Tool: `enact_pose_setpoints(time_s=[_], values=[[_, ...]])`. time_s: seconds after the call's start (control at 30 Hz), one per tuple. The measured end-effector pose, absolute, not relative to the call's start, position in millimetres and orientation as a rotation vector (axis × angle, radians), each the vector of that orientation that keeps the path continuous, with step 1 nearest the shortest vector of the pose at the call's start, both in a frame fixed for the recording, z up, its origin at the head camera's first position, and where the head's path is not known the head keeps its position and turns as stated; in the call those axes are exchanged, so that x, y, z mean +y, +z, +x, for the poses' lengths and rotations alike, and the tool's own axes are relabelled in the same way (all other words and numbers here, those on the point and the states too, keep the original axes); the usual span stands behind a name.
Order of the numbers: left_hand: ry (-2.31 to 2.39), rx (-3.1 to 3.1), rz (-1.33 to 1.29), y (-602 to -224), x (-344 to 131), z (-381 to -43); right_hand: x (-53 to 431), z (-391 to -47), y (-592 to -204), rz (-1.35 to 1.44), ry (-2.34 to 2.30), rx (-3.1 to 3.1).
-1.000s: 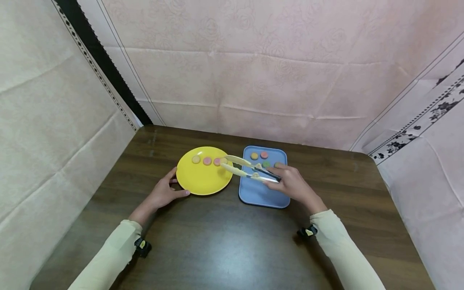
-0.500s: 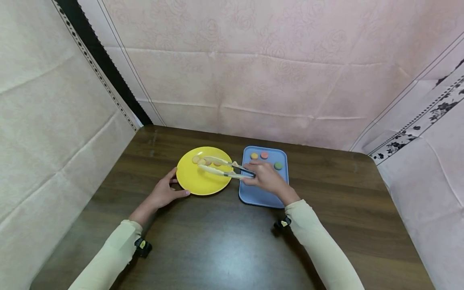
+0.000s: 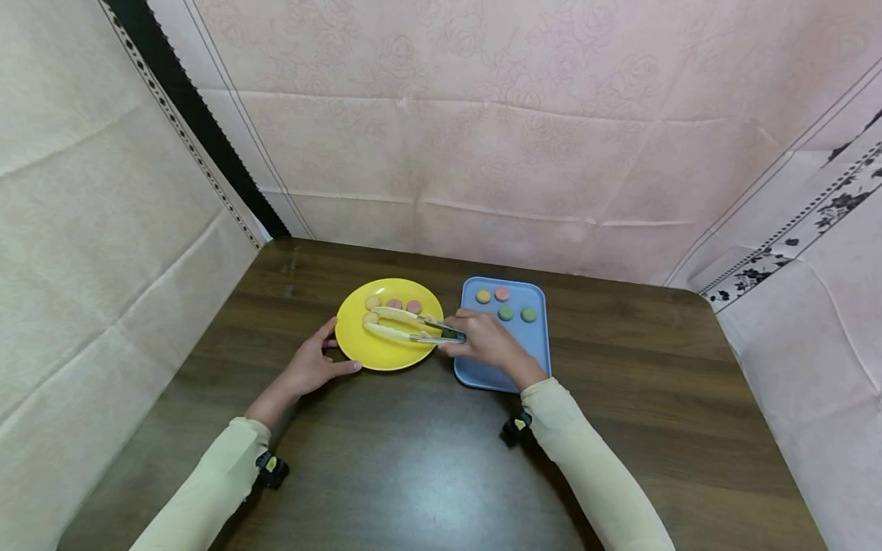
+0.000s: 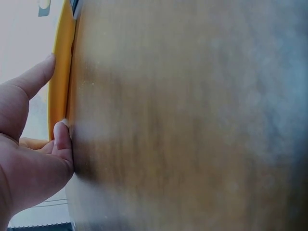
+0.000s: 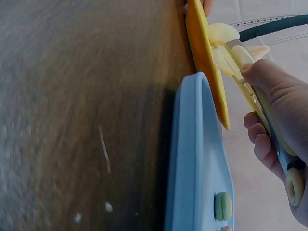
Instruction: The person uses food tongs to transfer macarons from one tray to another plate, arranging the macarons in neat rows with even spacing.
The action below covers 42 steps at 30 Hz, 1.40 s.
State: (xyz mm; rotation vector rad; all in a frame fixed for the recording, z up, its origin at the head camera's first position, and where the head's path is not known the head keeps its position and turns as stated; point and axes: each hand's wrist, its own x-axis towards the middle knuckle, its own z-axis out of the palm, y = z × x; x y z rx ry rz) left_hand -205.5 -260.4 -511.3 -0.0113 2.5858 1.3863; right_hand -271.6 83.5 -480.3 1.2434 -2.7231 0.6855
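Observation:
My right hand (image 3: 478, 337) grips a pair of tongs (image 3: 413, 337) with pale yellow tips over the yellow plate (image 3: 386, 356). A pale yellow macaron (image 3: 370, 318) sits between the tong tips at the plate's left; whether they still squeeze it cannot be told. Behind it on the plate stand another pale yellow macaron (image 3: 373, 302) and two pink macarons (image 3: 414, 306). My left hand (image 3: 311, 367) rests against the plate's left rim, thumb and index finger spread along it. In the right wrist view, the thumb and fingers wrap the tong handles (image 5: 262, 103).
A blue tray (image 3: 492, 371) stands just right of the plate, partly under my right hand. On it lie a yellow macaron (image 3: 483, 296), a pink macaron (image 3: 501, 294) and two green macarons (image 3: 528, 314). Behind the brown table (image 3: 427, 459) hangs a pale cloth (image 3: 448, 168).
My right hand has moved left with the tongs, carrying the yellow macaron from the plate's right edge to its left part. My left hand and the plate have stayed put.

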Motion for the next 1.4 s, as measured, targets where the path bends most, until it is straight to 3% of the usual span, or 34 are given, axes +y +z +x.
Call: enact_pose_setpoints(time_s=[0.63, 1.4], values=[[1.395, 2.607, 0.023, -516, -261, -207, 92, -267, -474, 1.186, 0.724, -2.76], [1.41, 2.606, 0.027, -517, -264, -208, 198, -249, -445, 0.882, 0.821, -2.683]])
